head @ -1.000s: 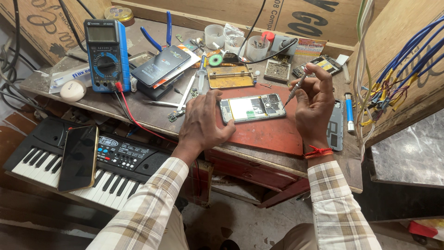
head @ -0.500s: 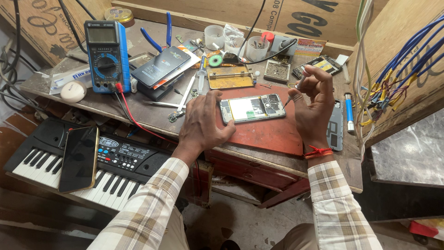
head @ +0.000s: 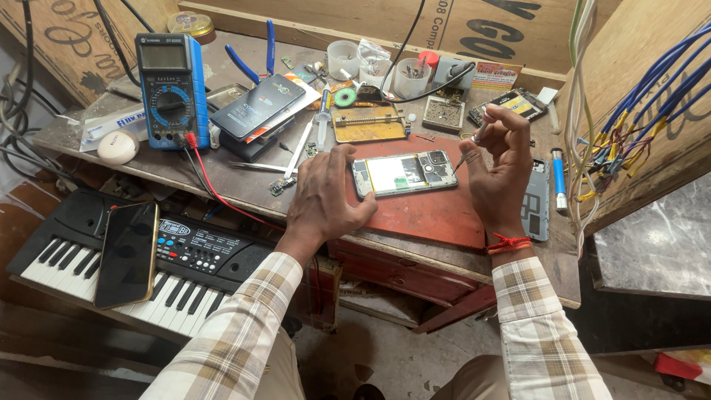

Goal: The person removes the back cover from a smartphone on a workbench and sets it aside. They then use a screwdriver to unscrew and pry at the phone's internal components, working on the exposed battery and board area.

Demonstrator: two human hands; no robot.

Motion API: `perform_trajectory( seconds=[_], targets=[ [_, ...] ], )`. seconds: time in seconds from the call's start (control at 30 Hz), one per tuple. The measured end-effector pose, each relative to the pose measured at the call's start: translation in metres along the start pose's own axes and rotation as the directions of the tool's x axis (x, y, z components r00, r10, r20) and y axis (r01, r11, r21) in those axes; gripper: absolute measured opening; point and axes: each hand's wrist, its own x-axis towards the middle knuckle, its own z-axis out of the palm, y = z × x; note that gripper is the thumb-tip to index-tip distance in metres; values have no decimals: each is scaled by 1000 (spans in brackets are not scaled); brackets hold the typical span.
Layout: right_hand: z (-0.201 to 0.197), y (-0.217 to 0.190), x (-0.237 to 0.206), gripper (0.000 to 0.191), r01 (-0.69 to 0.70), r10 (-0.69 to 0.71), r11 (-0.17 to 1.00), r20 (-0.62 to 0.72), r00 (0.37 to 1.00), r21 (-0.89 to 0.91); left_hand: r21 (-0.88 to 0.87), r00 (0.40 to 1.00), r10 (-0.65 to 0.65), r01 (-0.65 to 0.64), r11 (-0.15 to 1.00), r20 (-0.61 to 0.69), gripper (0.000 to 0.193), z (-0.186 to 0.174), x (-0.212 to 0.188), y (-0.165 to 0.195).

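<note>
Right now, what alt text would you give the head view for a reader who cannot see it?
A person's left hand steadies an opened phone on a red mat while the right hand holds a thin screwdriver at its end. The cluttered workbench also holds a blue multimeter; a small keyboard with a phone on it sits below.

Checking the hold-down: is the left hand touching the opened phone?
Touching. The head view shows the left hand on the red mat, its fingertips pressed against the left end of the opened phone, with no gap visible.
</note>
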Motion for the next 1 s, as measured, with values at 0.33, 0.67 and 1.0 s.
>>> perform_trajectory(
  seconds=[0.33,0.67,1.0],
  targets=[
    [-3,-1,-1,39,-84,84,996,21,996,0,-3,999,-23,23,1000,23,69,-1,0,2],
    [-3,-2,-1,37,-78,78,997,-16,997,-14,10,1000,-16,16,1000,21,72,-1,0,1],
    [-3,0,-2,39,-20,21,1000,-35,999,11,1,999,-28,28,1000,34,70,-2,0,2]
  ],
)
